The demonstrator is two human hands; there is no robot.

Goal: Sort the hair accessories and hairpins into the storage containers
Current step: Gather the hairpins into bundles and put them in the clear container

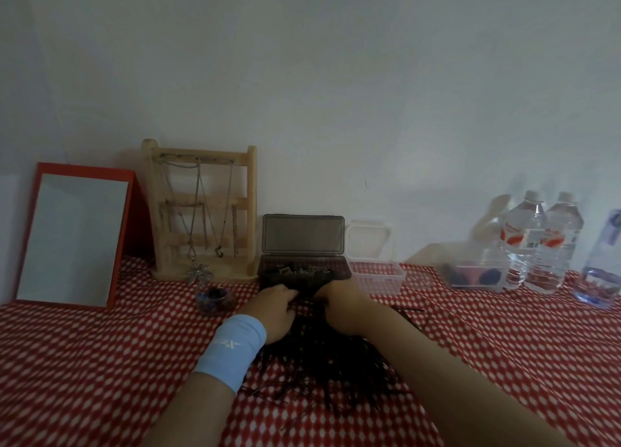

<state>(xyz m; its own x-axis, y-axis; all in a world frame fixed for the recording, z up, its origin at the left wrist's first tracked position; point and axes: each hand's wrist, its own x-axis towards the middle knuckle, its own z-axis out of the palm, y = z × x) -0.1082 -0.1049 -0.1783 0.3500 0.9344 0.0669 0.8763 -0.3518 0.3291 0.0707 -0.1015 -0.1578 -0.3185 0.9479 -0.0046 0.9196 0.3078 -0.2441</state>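
Note:
A big pile of dark hairpins [322,362] lies on the red patterned cloth between my forearms. Just beyond it stands a dark plastic box [268,272] with its lid [302,233] up and several pins inside. My left hand [272,310], with a light blue wristband, and my right hand [342,303] sit side by side at the box's front edge. Their fingers are curled down round a bunch of pins at the top of the pile. The fingertips are hidden.
A clear tub [379,277] with a white lid stands right of the box. Farther right are a clear tub of round accessories [477,273] and two water bottles [537,241]. At left are a small jar of bands [215,298], a wooden necklace stand [201,211] and a red-framed mirror [74,238].

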